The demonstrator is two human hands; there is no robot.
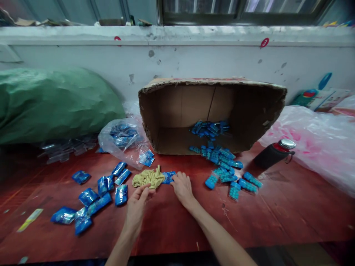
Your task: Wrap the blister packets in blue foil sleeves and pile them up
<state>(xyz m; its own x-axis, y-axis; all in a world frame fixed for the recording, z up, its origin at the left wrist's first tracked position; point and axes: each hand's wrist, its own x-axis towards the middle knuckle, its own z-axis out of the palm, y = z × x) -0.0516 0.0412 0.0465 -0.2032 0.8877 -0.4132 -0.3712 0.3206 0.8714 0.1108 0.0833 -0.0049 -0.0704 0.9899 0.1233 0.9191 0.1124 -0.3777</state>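
Observation:
In the head view, my right hand (182, 187) has its fingers closed on the right end of a small blue packet (167, 177) lying on the red table. The packet's left end meets a crumpled yellow-green cloth (148, 178). At the near edge of that cloth is my left hand (138, 201), thumb and fingers drawn together; whatever may be between them is too small to make out. Several shiny blue packets (100, 204) are scattered to the left. On the right, several clear packs with blue caps and turquoise pieces (225, 168) spill in a pile.
A cardboard box (172, 142) lies on its side at the back, more blue-capped packs inside. Left of it are a clear bag (107, 138) of blue packets and a big green sack (55, 103). A dark bottle (270, 155) and pinkish plastic bags (313, 136) stand right.

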